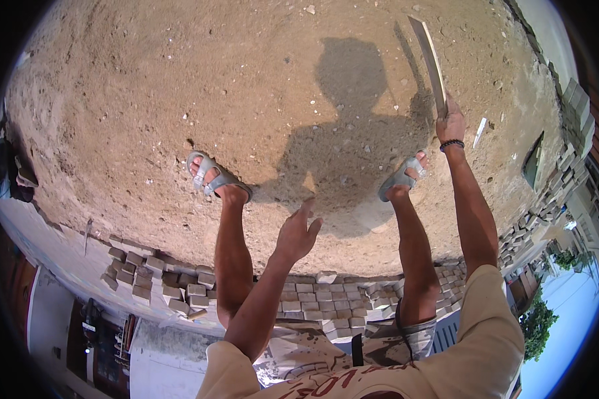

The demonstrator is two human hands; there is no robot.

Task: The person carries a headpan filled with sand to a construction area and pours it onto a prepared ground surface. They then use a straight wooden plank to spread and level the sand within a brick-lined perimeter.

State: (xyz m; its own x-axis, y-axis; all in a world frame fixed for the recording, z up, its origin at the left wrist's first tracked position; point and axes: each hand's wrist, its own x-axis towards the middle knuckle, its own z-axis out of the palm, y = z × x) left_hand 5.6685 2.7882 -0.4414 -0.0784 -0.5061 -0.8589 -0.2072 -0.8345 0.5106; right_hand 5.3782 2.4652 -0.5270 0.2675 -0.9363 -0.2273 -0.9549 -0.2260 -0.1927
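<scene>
My right hand (pixel 451 123) is closed around the near end of a long, narrow wooden board (pixel 432 63). The board points away from me at the upper right, just above the sandy ground (pixel 180 73), and its dark shadow falls to its left. Empty and apart from anything, my left hand (pixel 297 234) hangs over the sand between my legs, thumb spread from the fingers. Beside my right wrist a thin white strip (pixel 480 132) lies on the ground. My sandalled feet stand wide apart on either side.
Stacked paving blocks (pixel 326 300) form a row behind my feet, with looser blocks (pixel 140 276) at the left and more along the right edge. A dark flat piece (pixel 532 161) lies to the right. Small stones dot the sand. A dark bundle (pixel 10 169) sits far left.
</scene>
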